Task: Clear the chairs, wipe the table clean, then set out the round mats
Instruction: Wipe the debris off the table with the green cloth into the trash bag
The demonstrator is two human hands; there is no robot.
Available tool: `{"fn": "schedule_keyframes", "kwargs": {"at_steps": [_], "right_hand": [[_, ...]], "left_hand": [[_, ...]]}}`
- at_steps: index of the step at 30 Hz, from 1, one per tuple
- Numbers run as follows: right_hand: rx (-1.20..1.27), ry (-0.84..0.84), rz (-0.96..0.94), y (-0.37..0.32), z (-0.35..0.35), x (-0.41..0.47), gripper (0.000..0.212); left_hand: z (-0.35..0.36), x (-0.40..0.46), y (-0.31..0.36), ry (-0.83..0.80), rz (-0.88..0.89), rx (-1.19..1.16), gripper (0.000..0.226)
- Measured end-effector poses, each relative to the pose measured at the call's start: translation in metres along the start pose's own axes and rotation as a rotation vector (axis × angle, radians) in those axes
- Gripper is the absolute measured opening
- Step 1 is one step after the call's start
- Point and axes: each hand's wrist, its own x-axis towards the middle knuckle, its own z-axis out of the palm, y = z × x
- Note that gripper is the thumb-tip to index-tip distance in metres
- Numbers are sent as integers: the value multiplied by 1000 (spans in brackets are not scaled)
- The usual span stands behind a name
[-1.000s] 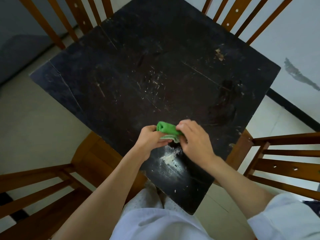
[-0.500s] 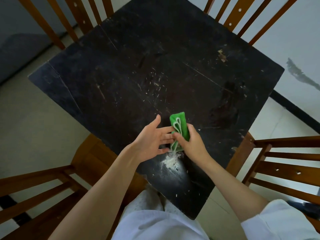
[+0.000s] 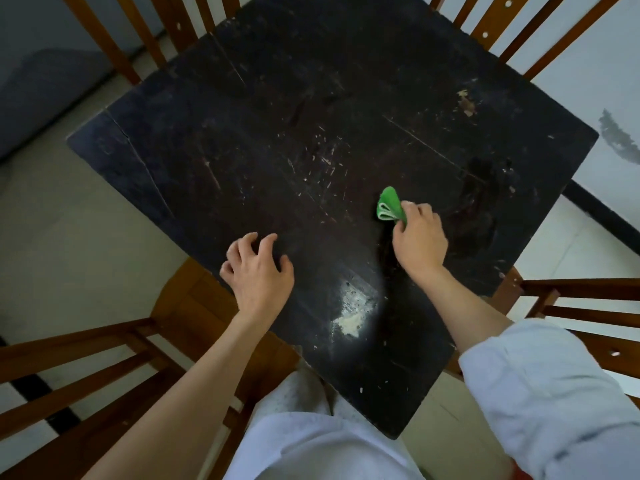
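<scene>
Pale tile floor point(image 3: 62, 244) at 9 o'clock. Grey upholstered furniture point(image 3: 41, 81) at 10 o'clock, kind unclear. White wall point(image 3: 588, 81) at 2 o'clock, dark grey smear point(image 3: 618, 138) on it, black baseboard point(image 3: 602, 211) below. Black floor tile strip point(image 3: 38, 393) at 8 o'clock. White trousers point(image 3: 304, 448) at 6 o'clock. Light rolled sleeve point(image 3: 540, 386) at 4 o'clock.

The person wears a pale bluish-white shirt point(image 3: 311, 448) with its right sleeve point(image 3: 540, 386) rolled up the forearm.
</scene>
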Motion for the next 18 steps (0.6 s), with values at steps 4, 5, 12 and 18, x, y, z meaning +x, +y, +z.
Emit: {"fn": "schedule_keyframes", "kwargs": {"at_steps": [4,5,12,18], "right_hand": [[11,-135,-430,-20,11,-63,31],[42,-205,-523,-21,10,-81,33],[76,15,-244,8,0,-37,33],[20,-13,-259,-21,18,-33,25]], "left_hand": [[10,1,-16,-63,1,79,56],[13,0,-19,-64,16,102,57],[18,-2,-25,-39,44,133,55],[13,-3,-30,-1,64,50,50]]}}
